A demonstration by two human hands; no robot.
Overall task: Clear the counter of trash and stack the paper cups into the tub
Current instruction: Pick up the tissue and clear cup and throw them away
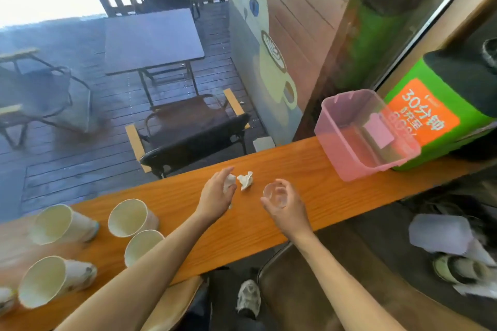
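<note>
The counter (309,169) is the biggest thing before me, a long narrow plank of orange-brown wood with a clear grain, running from my near left up and away to my right. At its far right end a green box (441,105) with an orange label and a black top stands against the window frame. Touching it is the tub (357,140), pale pink see-through plastic, squarish with rounded corners; it is tipped, its open mouth facing me and a little to the left, and it looks empty.

On the near left lie four paper cups, all on their sides with their cream-coloured mouths toward me and their bases pointing away to the right: one at the far left (63,224), one beside it (131,217), one just under that (142,246), touching or nearly so, and one nearest me (53,281). Their long axes run roughly along the counter.

In the middle, my left hand (217,196) is closed loosely round a crumpled white tissue (229,183). Just beside it, a second tissue wad (246,179), wrinkled and peaked, lies loose on the wood. My right hand (285,203) curls round a small clear plastic cup (274,194), its round mouth turned toward me.

Beyond the counter stands a dark chair (188,131) on a plank deck.
</note>
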